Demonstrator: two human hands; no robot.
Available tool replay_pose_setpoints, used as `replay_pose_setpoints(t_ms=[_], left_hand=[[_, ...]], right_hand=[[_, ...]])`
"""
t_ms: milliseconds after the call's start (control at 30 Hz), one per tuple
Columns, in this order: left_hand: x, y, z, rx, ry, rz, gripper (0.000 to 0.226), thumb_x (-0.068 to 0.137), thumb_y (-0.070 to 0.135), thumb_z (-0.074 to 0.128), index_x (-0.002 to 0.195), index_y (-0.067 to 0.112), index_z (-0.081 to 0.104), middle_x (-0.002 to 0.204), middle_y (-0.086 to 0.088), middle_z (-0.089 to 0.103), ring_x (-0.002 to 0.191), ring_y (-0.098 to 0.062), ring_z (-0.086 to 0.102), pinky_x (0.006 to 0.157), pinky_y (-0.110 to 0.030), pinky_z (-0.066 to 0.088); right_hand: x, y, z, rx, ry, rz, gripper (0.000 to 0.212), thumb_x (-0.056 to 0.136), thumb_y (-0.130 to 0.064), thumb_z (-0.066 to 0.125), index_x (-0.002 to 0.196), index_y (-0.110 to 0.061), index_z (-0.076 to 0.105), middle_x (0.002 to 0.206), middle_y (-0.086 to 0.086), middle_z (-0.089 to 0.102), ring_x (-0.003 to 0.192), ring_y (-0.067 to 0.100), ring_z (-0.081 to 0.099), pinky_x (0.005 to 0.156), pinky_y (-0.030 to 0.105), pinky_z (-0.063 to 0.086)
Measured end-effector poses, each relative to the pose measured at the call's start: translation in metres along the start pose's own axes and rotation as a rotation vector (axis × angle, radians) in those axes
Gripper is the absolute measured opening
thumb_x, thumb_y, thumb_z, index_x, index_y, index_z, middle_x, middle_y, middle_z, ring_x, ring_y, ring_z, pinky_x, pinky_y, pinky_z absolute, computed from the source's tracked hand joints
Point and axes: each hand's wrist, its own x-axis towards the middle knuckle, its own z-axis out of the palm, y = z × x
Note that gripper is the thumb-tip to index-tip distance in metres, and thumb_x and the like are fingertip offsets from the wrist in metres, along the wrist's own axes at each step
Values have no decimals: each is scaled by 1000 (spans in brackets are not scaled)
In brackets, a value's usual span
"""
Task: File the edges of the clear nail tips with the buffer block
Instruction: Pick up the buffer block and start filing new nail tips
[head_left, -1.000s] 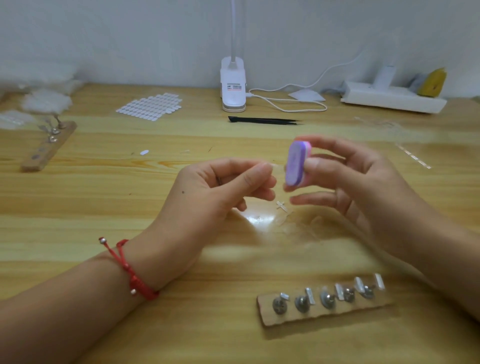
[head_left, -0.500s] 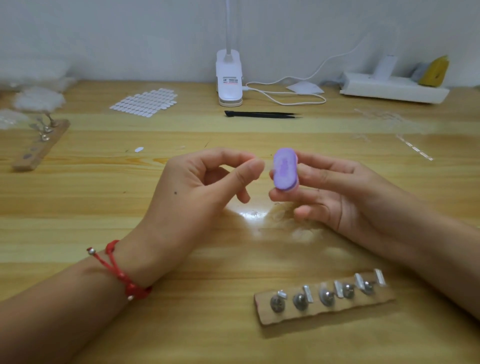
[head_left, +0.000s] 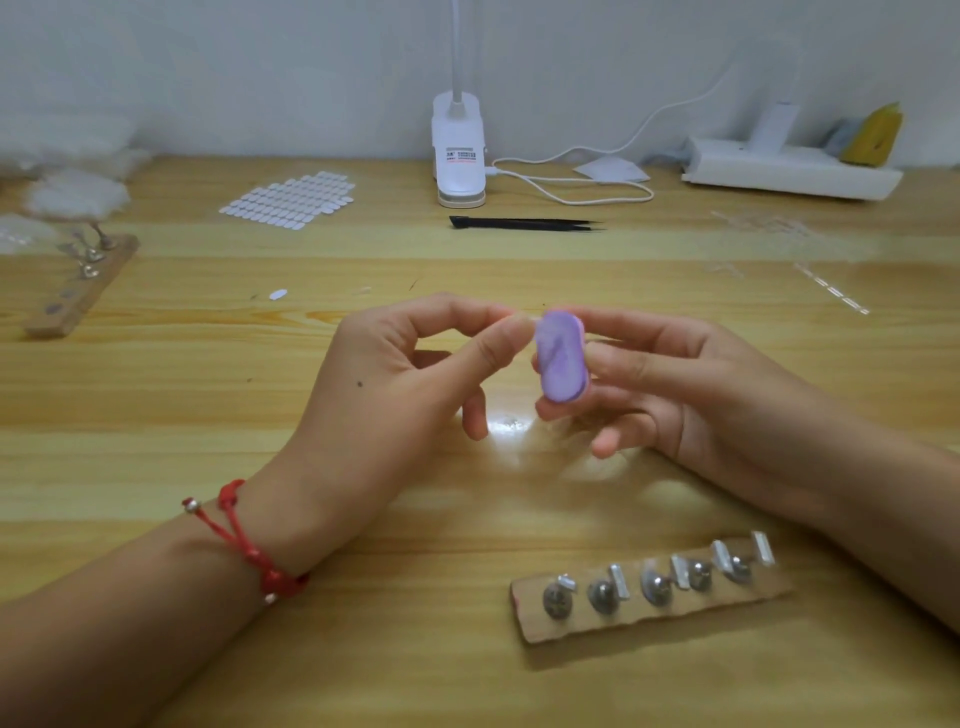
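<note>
My right hand (head_left: 670, 384) grips a small purple buffer block (head_left: 560, 362) between thumb and fingers, its flat face turned toward me. My left hand (head_left: 410, 374) pinches a clear nail tip (head_left: 523, 315) between thumb and forefinger, right against the block's upper left edge. The tip is nearly hidden by my fingertips. Both hands hover just above the wooden table (head_left: 156, 405).
A wooden holder strip with several metal studs (head_left: 649, 590) lies near the front right. Another wooden strip (head_left: 78, 291) sits far left. At the back are a sheet of nail tips (head_left: 291, 200), a black tool (head_left: 524, 224), a white lamp base (head_left: 460, 156) and a white device (head_left: 789, 169).
The buffer block has turned from edge-on to face-on and dropped slightly. My two hands have closed together, bringing the pinched nail tip against the block.
</note>
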Motion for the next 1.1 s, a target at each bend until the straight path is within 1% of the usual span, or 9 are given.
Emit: replay_pose_setpoints(t_ms=[167,333,467,567,700,767,900,1000,1100], left_hand=[[-1,1,-2,-10,21,7,18,73,41,67,78,25,72,51,13,60,35,-2,46,45,-4,31],[-1,-2,-1,-5,14,-22,18,71,45,69,76,28,74,54,-11,61,37,-3,45,44,-8,31],[-1,-2,-1,-11,29,-3,17,73,42,68,77,26,72,43,5,54,33,-2,41,42,-5,29],[-1,-2,-1,-16,24,-22,17,71,44,69,74,28,73,46,-10,55,34,-2,41,41,-7,28],[-1,-2,-1,-31,16,-15,15,74,42,68,75,27,71,42,8,54,33,-2,41,42,-6,30],[-1,-2,-1,-39,6,-25,16,72,42,68,74,27,72,41,6,53,34,-2,41,42,-7,30],[0,-3,-1,-48,9,-38,17,72,43,68,75,26,72,45,8,56,34,-2,42,41,-7,30],[-1,-2,-1,-49,-8,-9,15,75,40,67,75,26,71,43,11,55,33,-2,41,43,-5,30],[-1,-3,-1,-39,-11,-24,17,72,45,67,74,29,73,41,2,52,35,-2,38,42,-8,29]], right_hand=[[1,2,-1,-15,9,-4,30,81,-11,63,109,-10,72,95,15,73,82,23,73,54,22,56],[0,-1,-3,69,29,4,26,80,-11,63,103,-11,76,92,12,74,82,23,74,52,20,55],[1,3,1,-79,3,-13,37,78,-12,63,114,-8,67,93,15,73,81,23,73,54,22,56],[0,0,0,9,29,-4,33,79,-12,61,111,-9,69,93,13,74,81,22,74,51,20,55],[0,2,-1,-37,31,-16,35,79,-11,62,114,-8,67,91,15,73,80,22,73,52,22,55],[0,5,2,-107,-7,-28,37,81,-9,62,117,-7,66,96,16,72,82,22,72,55,23,56],[-1,1,-2,11,34,-17,31,79,-11,62,108,-10,73,92,15,73,81,23,73,51,21,55],[0,4,1,-61,12,-24,35,82,-11,64,117,-8,67,95,16,72,82,22,73,53,22,55],[-2,3,2,-55,-13,-21,34,81,-13,66,115,-10,70,98,15,72,82,21,73,52,21,54]])
